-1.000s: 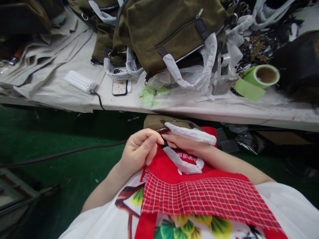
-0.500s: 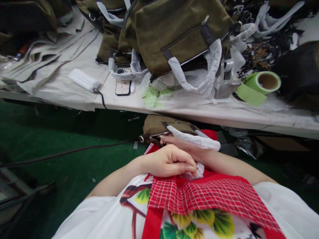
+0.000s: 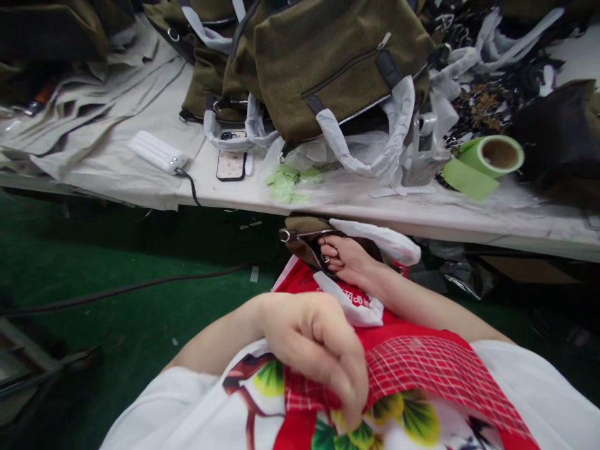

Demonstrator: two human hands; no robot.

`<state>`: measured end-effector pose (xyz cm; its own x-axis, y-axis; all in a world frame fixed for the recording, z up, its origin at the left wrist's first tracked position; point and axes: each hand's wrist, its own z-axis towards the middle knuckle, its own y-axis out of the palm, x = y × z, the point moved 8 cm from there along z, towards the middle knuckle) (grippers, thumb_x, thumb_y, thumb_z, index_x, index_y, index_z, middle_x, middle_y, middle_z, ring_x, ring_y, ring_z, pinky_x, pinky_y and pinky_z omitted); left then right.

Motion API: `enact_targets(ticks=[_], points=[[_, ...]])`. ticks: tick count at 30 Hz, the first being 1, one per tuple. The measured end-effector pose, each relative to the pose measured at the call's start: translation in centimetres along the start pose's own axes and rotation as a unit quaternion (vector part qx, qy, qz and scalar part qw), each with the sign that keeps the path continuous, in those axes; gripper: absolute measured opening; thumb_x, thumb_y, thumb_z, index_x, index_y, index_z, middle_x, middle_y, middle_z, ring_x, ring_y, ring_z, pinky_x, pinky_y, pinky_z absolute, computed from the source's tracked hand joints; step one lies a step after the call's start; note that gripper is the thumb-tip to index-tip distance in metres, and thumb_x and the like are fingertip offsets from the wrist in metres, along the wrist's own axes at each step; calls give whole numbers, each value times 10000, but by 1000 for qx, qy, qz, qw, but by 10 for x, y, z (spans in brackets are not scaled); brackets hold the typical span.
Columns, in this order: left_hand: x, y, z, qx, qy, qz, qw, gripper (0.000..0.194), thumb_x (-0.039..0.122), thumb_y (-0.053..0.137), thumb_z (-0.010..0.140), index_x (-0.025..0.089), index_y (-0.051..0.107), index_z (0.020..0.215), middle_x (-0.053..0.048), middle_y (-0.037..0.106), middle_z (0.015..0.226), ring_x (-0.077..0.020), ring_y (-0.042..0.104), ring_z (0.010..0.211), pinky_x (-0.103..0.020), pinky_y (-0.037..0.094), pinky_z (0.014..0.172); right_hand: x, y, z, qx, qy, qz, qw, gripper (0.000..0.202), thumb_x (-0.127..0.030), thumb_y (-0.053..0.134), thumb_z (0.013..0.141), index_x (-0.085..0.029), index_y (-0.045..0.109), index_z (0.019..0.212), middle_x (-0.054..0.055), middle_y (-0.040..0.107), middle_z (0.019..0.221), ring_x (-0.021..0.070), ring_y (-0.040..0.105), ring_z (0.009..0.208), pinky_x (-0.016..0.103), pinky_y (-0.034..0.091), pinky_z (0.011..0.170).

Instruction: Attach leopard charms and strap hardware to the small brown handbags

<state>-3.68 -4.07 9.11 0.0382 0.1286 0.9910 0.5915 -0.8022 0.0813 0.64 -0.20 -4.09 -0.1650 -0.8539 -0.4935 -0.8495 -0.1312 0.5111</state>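
A small olive-brown handbag (image 3: 307, 224) with dark trim lies on my lap below the table edge, its zipped mouth partly open. My right hand (image 3: 347, 257) is at that mouth, fingers curled in on the zipper edge beside a small metal piece. White-wrapped handles (image 3: 379, 239) stick out on both sides of the bag. Closer to me, my left hand (image 3: 321, 350) hovers over the red checked top of my apron (image 3: 422, 362), apart from the bag. Its fingers are bent and pressed together, pointing down; whatever they hold, if anything, is hidden.
Larger olive bags (image 3: 342, 75) are piled on the white table (image 3: 206, 187). A phone (image 3: 231, 164), a white power bank (image 3: 157, 152) with a cable, a green tape roll (image 3: 501, 155) and crumpled plastic lie along its front. A dark hose (image 3: 140, 289) runs across the green floor.
My left hand has come back from beside the bag toward my apron. The bag's mouth has opened wider, and one wrapped handle now hangs toward me. My right hand's fingers now show at the zipper.
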Motion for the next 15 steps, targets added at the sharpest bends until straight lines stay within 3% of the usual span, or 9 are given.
enact_targets(ticks=[1, 3, 5, 6, 8, 11, 15], points=[[4, -6, 0, 18, 5, 51, 998, 423, 585, 611, 838, 193, 751, 766, -73, 739, 718, -172, 695, 634, -219, 538, 588, -3, -2, 1, -2, -19, -16, 1000, 187, -324, 579, 851, -196, 509, 734, -117, 309, 454, 60, 135, 374, 230, 81, 382], [6, -37, -4, 154, -32, 196, 968, 336, 394, 468, 963, 195, 734, 1015, -62, 766, 882, -160, 713, 756, -227, 548, 719, -8, -3, 0, -16, -64, -60, 996, 260, -422, 626, 820, -192, 536, 735, -107, 335, 449, 63, 171, 384, 243, 89, 401], [1, -69, -18, 300, -117, 330, 888, 349, 272, 429, 969, 207, 643, 1237, -47, 767, 928, -160, 714, 773, -249, 543, 746, -9, -3, -5, -33, -86, -102, 991, 319, -494, 640, 799, -188, 563, 745, -102, 353, 449, 66, 187, 393, 255, 93, 417], [-4, -77, -22, 322, -158, 384, 851, 374, 243, 436, 957, 217, 611, 1286, -42, 767, 931, -171, 715, 775, -264, 543, 744, -8, -2, -7, -41, -91, -123, 987, 334, -513, 632, 802, -186, 579, 757, -99, 362, 447, 69, 192, 396, 259, 99, 422], [-18, -77, -22, 287, -218, 460, 811, 349, 204, 444, 936, 227, 659, 1210, -45, 765, 925, -199, 717, 790, -296, 543, 743, -8, 0, -12, -58, -99, -174, 978, 346, -527, 601, 828, -183, 608, 789, -90, 397, 454, 77, 227, 403, 260, 135, 431], [-33, -69, -15, 229, -243, 503, 797, 266, 172, 467, 900, 203, 720, 974, -63, 755, 978, -224, 710, 860, -324, 542, 776, -11, 0, -17, -65, -118, -271, 953, 348, -514, 536, 888, -188, 620, 799, -77, 443, 469, 88, 295, 415, 255, 206, 451], [-33, -67, -14, 269, -217, 507, 790, 150, 242, 574, 863, 185, 696, 929, -56, 733, 923, -216, 690, 828, -317, 535, 732, -22, 0, -25, -48, -159, -360, 918, 333, -458, 470, 940, -196, 612, 793, -74, 464, 472, 98, 369, 428, 253, 291, 491]])
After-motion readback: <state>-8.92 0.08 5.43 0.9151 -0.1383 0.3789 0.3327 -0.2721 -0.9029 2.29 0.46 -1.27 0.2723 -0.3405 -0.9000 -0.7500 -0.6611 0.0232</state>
